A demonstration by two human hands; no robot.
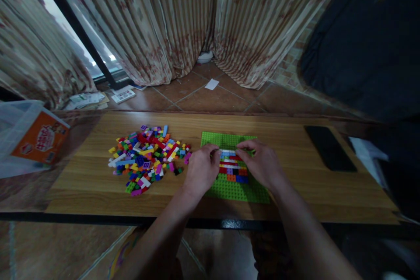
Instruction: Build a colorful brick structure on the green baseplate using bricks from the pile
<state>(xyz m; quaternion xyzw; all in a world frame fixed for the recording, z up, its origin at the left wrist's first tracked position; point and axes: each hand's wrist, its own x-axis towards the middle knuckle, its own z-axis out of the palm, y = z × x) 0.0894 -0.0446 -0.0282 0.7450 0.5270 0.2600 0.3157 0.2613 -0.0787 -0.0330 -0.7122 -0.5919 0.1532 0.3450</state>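
Got a pale strip on the green plate, right between left hand and right hand, running lengthwise side to side, about equally near both. Just beyond the coloured rows. Curled at the fingertips both sides; can't tell if pinching the strip or just touching.

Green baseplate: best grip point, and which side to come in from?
Probably the near edge of the green baseplate, coming from the person's side of the table. It lies flat, so its rim looks like the practical hold. The near strip shows bare studs, while the assembled bricks, left hand and right hand are farther back.
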